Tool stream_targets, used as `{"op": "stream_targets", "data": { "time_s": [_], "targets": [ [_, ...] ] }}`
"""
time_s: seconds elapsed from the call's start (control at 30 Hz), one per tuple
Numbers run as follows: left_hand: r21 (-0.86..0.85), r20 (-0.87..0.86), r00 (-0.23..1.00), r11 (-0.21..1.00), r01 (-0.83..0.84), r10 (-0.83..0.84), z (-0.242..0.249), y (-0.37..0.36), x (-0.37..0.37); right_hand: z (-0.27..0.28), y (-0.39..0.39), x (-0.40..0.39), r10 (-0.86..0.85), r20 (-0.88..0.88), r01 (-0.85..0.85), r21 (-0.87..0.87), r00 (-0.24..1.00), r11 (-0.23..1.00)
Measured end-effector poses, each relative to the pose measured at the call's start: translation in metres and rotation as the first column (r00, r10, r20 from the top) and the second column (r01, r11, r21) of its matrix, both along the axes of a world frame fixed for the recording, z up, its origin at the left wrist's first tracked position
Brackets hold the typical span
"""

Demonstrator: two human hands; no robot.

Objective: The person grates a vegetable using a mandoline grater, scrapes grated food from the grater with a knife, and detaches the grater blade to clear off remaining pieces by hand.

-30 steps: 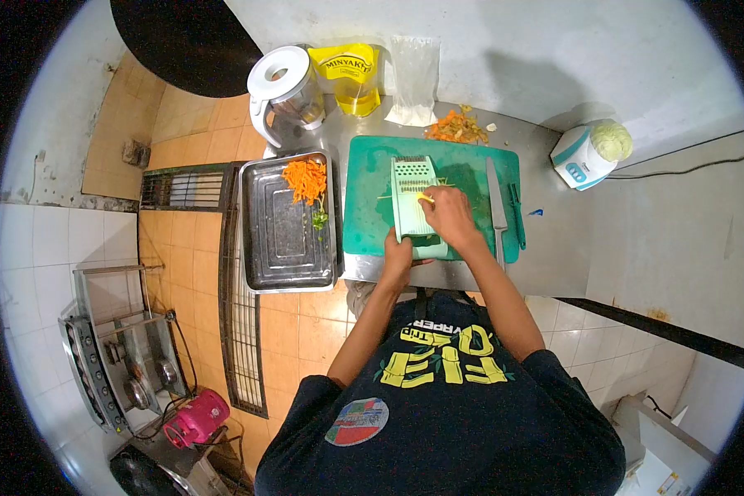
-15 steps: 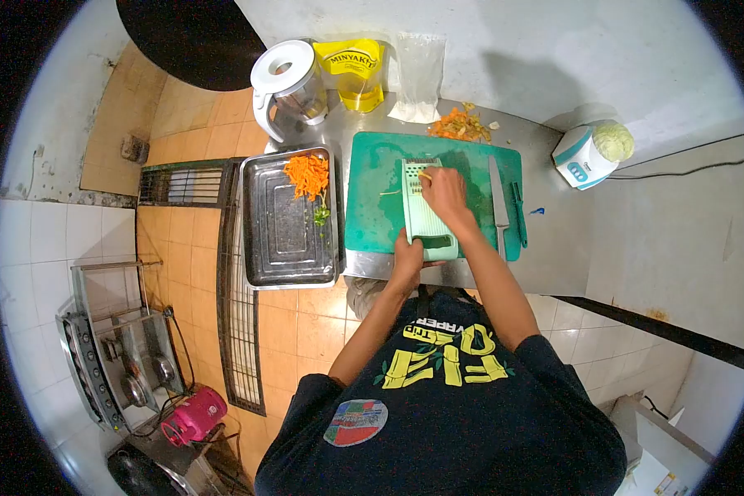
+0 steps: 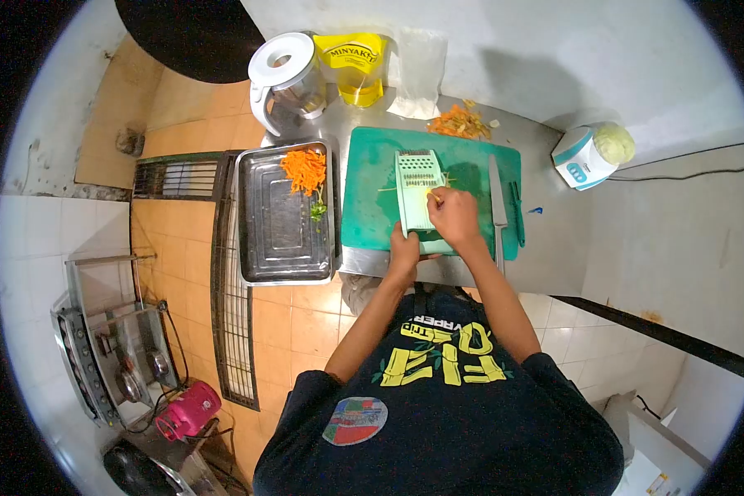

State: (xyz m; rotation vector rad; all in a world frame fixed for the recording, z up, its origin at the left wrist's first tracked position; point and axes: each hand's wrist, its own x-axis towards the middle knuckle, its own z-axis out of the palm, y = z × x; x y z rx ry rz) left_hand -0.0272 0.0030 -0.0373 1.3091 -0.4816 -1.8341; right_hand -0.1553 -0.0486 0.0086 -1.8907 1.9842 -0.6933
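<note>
A pale green flat grater (image 3: 417, 183) lies over the green cutting board (image 3: 372, 223), its toothed end pointing away from me. My left hand (image 3: 403, 255) is closed around the near end of the grater, partly covering the handle. In my right hand (image 3: 455, 217), pinched fingers press a small yellow vegetable piece (image 3: 432, 197) against the grater's lower face; most of it is hidden by the fingers. A few thin pale shreds (image 3: 448, 180) stick out beside the grater. Right of it, a large knife (image 3: 497, 194) and a green-handled peeler-like tool (image 3: 518, 217) lie on the board.
Left stands a metal tray (image 3: 285, 269) with shredded carrot (image 3: 304, 171) and chopped greens (image 3: 317, 212). Behind are a blender jug (image 3: 285, 74), a yellow oil pouch (image 3: 358, 70), a clear bag (image 3: 417, 74) and peelings (image 3: 460, 123). A kitchen scale (image 3: 583, 157) holds a pale green cabbage-like item (image 3: 613, 144).
My right hand has slid toward me along the grater with the yellow piece, from the toothed part to the lower face. The grater has tilted slightly. More shreds show beside it.
</note>
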Motion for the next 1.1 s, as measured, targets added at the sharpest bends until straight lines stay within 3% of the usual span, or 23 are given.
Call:
{"op": "stream_targets", "data": {
  "time_s": [0.07, 0.47, 0.67, 0.77, 1.1],
  "targets": [
    [0.006, 0.013, 1.0, 1.0, -0.008, 0.008, 0.004, 0.001, -0.001, -0.012, -0.003, 0.002, 0.003, -0.05, -0.007, -0.084, 0.999, 0.996],
    [0.024, 0.009, 0.999, 0.999, 0.037, -0.038, 0.016, 0.003, 0.001, -0.04, -0.071, -0.007, 0.012, -0.098, -0.011, 0.008, 0.995, 1.0],
    [0.02, -0.041, 0.999, 1.0, 0.007, -0.007, 0.002, 0.0, 0.002, -0.031, -0.059, -0.015, -0.007, 0.197, 0.011, -0.019, 0.98, 1.0],
    [0.029, -0.017, 1.0, 1.0, 0.001, -0.001, 0.008, -0.001, 0.003, -0.019, -0.033, -0.014, -0.083, 0.318, 0.047, 0.119, 0.944, 0.992],
    [-0.006, 0.007, 1.0, 1.0, -0.027, 0.027, 0.0, 0.002, 0.004, 0.0, -0.037, -0.018, 0.209, -0.031, -0.193, 0.277, 0.977, 0.941]
  ]
}}
